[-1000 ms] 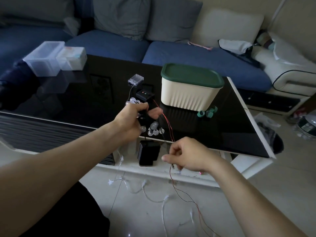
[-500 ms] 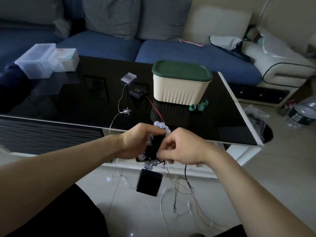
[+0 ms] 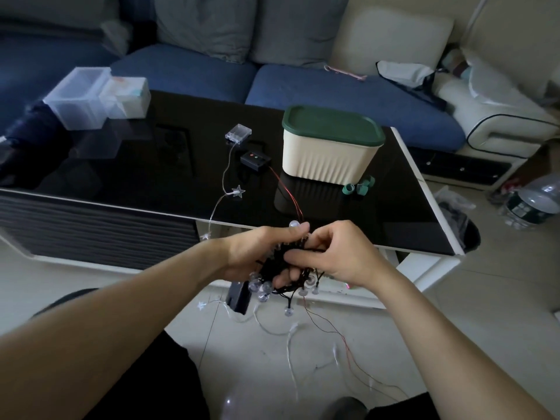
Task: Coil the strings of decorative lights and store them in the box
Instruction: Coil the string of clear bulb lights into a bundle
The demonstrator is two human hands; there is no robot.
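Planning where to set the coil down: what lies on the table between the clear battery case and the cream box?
In the head view, a black control box sits between the clear battery case and the cream box.

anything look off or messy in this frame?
Yes. The clear-wired star light string runs off the black glass table and sprawls loose across the tiled floor. The cream ribbed box with the green lid is closed. Both hands grip the black-wired bulb bundle.
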